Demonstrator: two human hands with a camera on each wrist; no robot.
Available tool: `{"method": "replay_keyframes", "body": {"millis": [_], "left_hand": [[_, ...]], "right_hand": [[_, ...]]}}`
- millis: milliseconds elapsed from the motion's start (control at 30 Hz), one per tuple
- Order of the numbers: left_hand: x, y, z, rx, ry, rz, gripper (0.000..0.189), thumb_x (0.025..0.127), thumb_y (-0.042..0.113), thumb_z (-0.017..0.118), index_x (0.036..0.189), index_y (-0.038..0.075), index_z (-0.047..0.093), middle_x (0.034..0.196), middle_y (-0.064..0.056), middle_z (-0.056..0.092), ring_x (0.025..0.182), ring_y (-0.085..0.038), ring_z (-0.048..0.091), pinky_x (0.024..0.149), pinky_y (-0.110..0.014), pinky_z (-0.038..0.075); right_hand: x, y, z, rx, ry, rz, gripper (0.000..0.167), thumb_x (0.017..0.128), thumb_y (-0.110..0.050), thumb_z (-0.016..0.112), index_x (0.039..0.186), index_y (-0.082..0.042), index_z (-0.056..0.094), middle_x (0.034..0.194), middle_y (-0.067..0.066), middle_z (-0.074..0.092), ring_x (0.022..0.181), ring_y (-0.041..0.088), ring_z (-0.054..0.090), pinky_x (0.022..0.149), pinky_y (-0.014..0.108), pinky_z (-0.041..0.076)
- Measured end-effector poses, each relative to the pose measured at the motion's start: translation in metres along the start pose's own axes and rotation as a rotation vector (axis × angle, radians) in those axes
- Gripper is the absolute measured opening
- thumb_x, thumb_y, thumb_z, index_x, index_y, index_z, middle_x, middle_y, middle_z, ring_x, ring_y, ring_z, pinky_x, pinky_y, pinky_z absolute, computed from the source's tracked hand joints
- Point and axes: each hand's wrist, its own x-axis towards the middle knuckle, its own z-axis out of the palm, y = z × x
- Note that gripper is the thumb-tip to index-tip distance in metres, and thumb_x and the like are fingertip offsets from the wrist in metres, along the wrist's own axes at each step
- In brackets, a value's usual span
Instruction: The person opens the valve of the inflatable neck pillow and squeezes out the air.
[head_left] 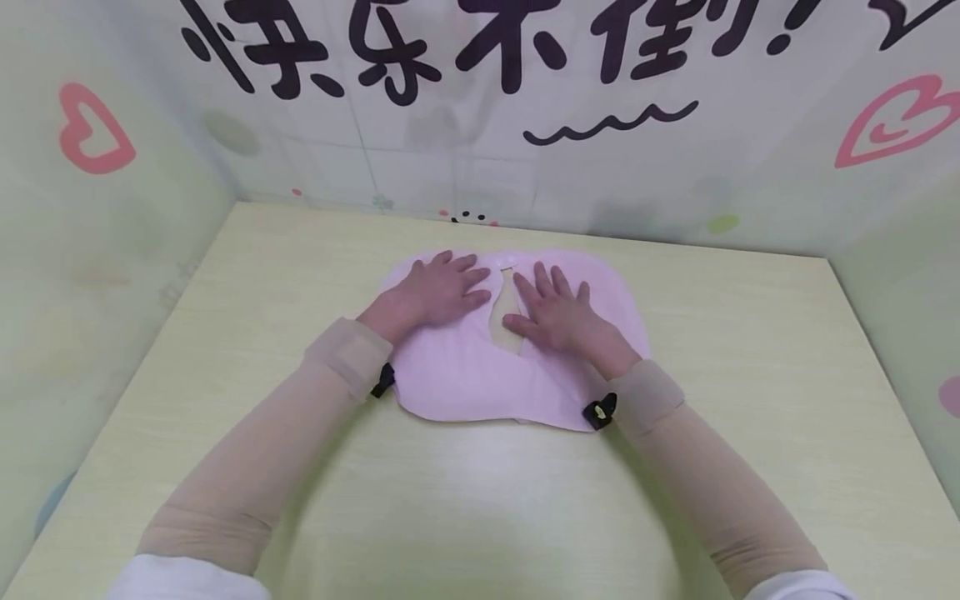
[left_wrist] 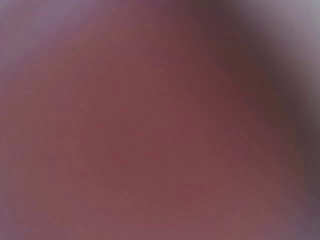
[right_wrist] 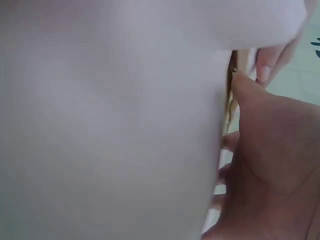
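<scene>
A pink bib [head_left: 465, 383] with rounded edges lies spread on the table. In its middle is a narrow neck opening that shows the tabletop, and small round fasteners sit at its top edge. My left hand [head_left: 437, 290] rests palm down on the bib's upper left part, fingers spread. On the other side of the opening my right hand [head_left: 558, 317] lies on the bib, its thumb reaching over the gap. The left wrist view is a blur of skin tone. Pale, close fabric fills most of the right wrist view, beside my right hand [right_wrist: 275, 150].
The light wooden table [head_left: 480, 508] extends around the bib. Behind it stands a printed wall [head_left: 465, 150] with dark lettering, and side walls close in at left and right. Black wrist straps sit below both cuffs.
</scene>
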Motion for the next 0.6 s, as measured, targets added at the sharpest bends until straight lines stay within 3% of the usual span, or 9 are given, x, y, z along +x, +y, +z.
{"method": "replay_keyframes", "body": {"millis": [133,300,467,600], "left_hand": [[-0.015,0.004,0.000,0.013,0.053,0.043,0.065,0.109,0.054,0.032,0.165,0.023,0.023,0.172,-0.010,0.006,0.156,-0.039,-0.006,0.115,-0.073,-0.004],[-0.050,0.017,0.015,0.105,0.174,0.189,0.068,0.109,0.055,0.034,0.166,0.023,0.017,0.172,-0.009,0.003,0.156,-0.032,-0.011,0.118,-0.063,-0.012],[-0.081,0.030,0.041,0.202,0.167,0.332,0.071,0.108,0.054,0.038,0.166,0.018,0.016,0.171,-0.011,0.001,0.156,-0.032,-0.011,0.118,-0.062,-0.012],[-0.090,0.035,0.056,0.287,0.179,0.383,0.076,0.107,0.054,0.042,0.166,0.013,0.017,0.172,-0.012,0.000,0.157,-0.032,-0.008,0.119,-0.063,-0.007]], "right_hand": [[-0.019,0.002,-0.004,0.045,-0.001,-0.002,0.083,0.106,-0.062,0.035,0.167,-0.015,0.003,0.169,0.019,-0.011,0.154,0.044,-0.010,0.114,0.075,-0.001],[-0.053,-0.004,0.003,0.016,0.119,-0.095,0.083,0.106,-0.057,0.041,0.166,-0.012,0.006,0.170,0.020,-0.004,0.155,0.043,-0.004,0.115,0.074,0.004],[-0.077,-0.015,0.033,-0.014,0.184,-0.220,0.090,0.105,-0.059,0.042,0.165,-0.006,0.000,0.170,0.021,-0.002,0.155,0.042,-0.001,0.115,0.073,0.007],[-0.084,-0.021,0.051,-0.038,0.198,-0.233,0.094,0.103,-0.061,0.045,0.165,-0.004,0.003,0.170,0.020,0.001,0.156,0.040,0.001,0.114,0.075,0.008]]}}
